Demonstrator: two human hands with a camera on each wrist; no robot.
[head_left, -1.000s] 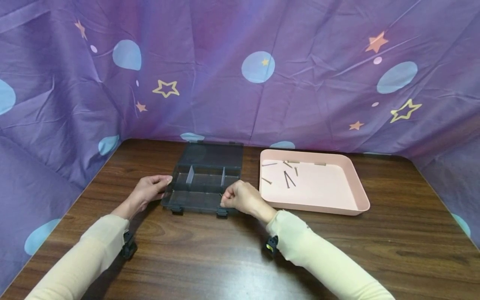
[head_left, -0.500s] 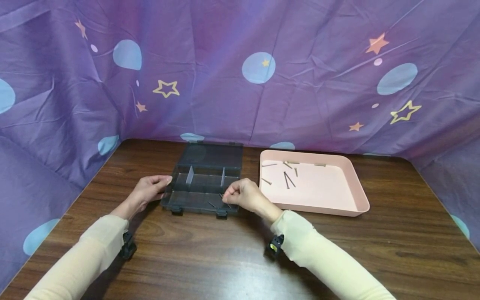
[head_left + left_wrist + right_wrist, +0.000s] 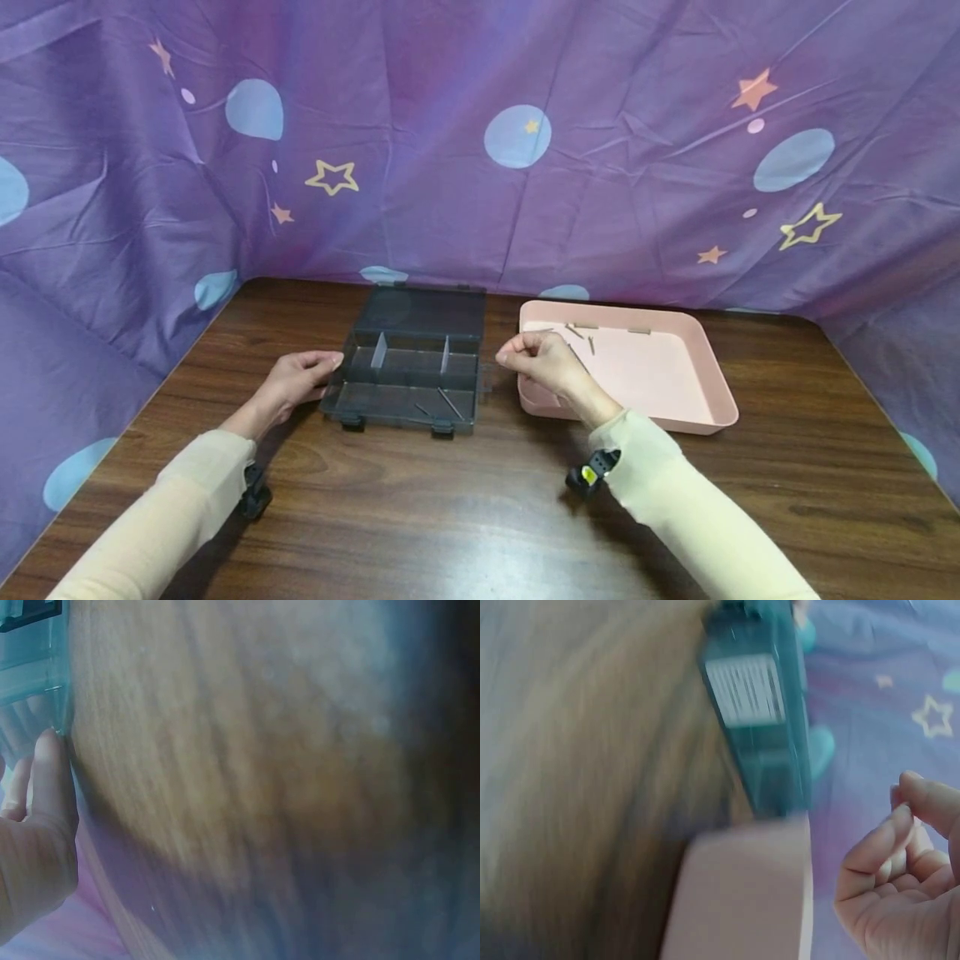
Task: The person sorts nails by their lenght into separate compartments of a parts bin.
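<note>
A dark, see-through compartment box (image 3: 382,397) stands with its lid (image 3: 420,310) laid back. My left hand (image 3: 294,383) holds its left side, the thumb at the rim; in the left wrist view a finger touches the box's corner. Two thin dark nails (image 3: 450,403) lie in the long front compartment. My right hand (image 3: 551,364) is over the left side of the pink tray (image 3: 720,379). In the right wrist view its fingers are curled, thumb and forefinger tips together, with nothing visible between them. Several brass-coloured screws (image 3: 592,345) lie in the tray; the hand hides some pieces.
Two upright dividers (image 3: 379,350) split the box's rear row. Two latches (image 3: 442,427) stick out at its front. The brown wooden table (image 3: 420,508) backs onto a purple patterned cloth (image 3: 450,208).
My right hand has let go of thin nails in the front compartment and moved right, from the box to the tray's left side. My left hand has stayed at the box.
</note>
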